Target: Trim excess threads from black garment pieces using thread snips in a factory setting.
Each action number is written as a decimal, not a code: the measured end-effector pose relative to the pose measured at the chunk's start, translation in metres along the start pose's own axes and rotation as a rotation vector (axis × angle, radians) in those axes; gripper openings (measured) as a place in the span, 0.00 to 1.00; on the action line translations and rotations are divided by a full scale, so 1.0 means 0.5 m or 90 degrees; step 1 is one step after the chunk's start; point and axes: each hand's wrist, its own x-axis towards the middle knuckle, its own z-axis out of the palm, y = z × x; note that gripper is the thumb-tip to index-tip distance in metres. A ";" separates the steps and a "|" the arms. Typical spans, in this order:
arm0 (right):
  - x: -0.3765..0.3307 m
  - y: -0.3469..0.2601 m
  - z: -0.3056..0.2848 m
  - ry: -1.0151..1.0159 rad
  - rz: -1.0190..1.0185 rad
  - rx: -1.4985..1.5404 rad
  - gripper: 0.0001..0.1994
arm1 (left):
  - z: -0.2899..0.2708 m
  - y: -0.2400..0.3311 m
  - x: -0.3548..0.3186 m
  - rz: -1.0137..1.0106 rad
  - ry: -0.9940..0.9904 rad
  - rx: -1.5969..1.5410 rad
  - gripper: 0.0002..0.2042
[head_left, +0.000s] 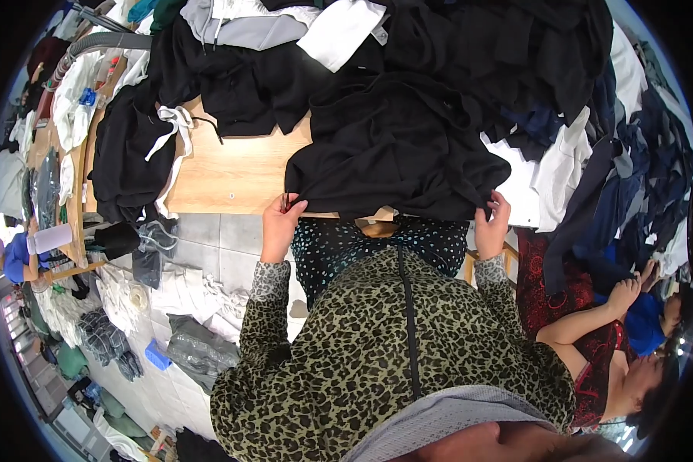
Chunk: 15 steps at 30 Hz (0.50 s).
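A black garment (393, 146) lies rumpled on the wooden table in front of me, its near edge along the table's front. At its left corner, my left hand (279, 227) is closed, pinching the cloth between thumb and fingers. A small dark thing with a touch of red (286, 202) shows at those fingers; its kind is hard to make out. My right hand (493, 227) grips the garment's right corner with thumb and fingertips. Between the two hands the cloth hangs slightly over the edge, and its far side runs into other black clothes.
Dark clothes (500, 46) pile up along the back, with a white cloth (343, 32) and a grey hooded garment (242, 27). Another black garment with white ties (131, 154) sits left on the table (231, 173). A co-worker in red and black (554, 308) sits close on my right.
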 end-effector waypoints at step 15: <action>0.087 -0.219 -0.285 -0.214 -0.400 0.509 0.11 | -0.174 0.242 -0.155 0.617 -0.204 -0.600 0.08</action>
